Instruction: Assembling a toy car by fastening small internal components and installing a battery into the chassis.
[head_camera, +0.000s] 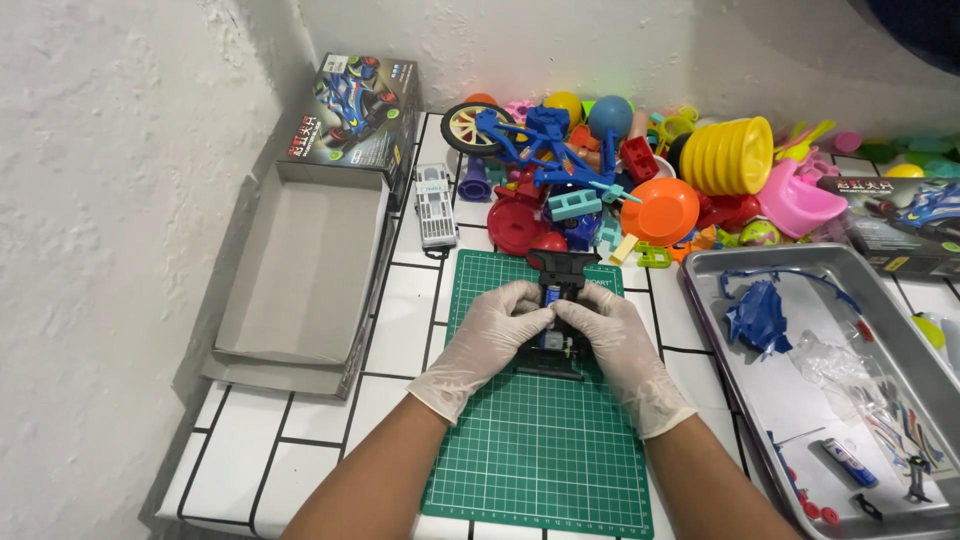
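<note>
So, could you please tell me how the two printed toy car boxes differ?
The left box leans propped against the wall, while the right box lies flat on the tiled table. The left box shows whole; the right box is cut by the picture's edge. Both picture a blue racing car.

I see my left hand (492, 335) and right hand (622, 345) each covered by a thin, whitish, semi-translucent disposable glove, wrinkled at the fingers, cuff ending at the wrist. My forearms are bare, without sleeves.
</note>
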